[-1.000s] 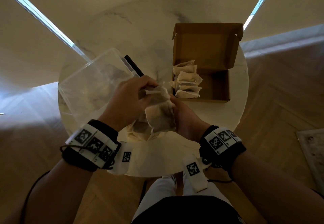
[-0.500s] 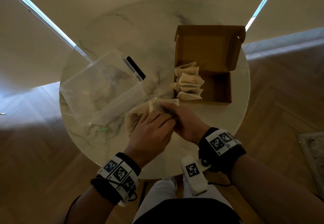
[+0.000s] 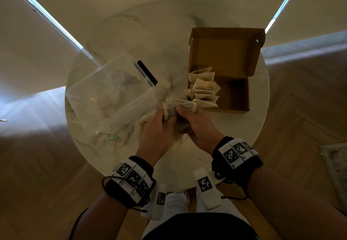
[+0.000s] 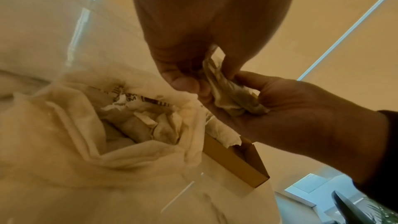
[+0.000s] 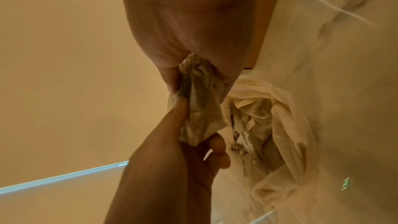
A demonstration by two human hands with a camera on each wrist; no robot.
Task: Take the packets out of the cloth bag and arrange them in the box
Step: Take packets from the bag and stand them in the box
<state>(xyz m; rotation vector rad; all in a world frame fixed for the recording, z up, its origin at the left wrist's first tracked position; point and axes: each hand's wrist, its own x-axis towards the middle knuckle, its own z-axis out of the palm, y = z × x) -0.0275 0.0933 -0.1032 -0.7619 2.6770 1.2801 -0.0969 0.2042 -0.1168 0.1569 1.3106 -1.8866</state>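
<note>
While the round marble table [image 3: 187, 33] shows from above, a see-through plastic tub [image 3: 110, 97] sits on its left side, with a thin black thing [image 3: 147, 71] lying just beside the tub's far edge. Next, near the front middle of the table, the cloth bag [image 4: 64, 151] lies with its mouth open, and more crumpled packets and a printed paper show inside it. Above the bag, both hands meet on one packet [image 3: 180, 106]. The left hand [image 3: 155, 129] has its fingers curled and pinches the near end of that packet. The right hand [image 3: 199, 125] has its thumb and fingers closed round the same packet, and from the left wrist view the packet lies across its palm. The packet is crumpled, pale with a dark patch, and is held up over the bag's mouth, just in front of the box. On the right side of the table stands the brown cardboard box [image 3: 242, 97] with its lid standing open at the back. A row of packets in the box [image 3: 204, 91] stands packed together along its left wall, and the right part of the box shows bare cardboard.
</note>
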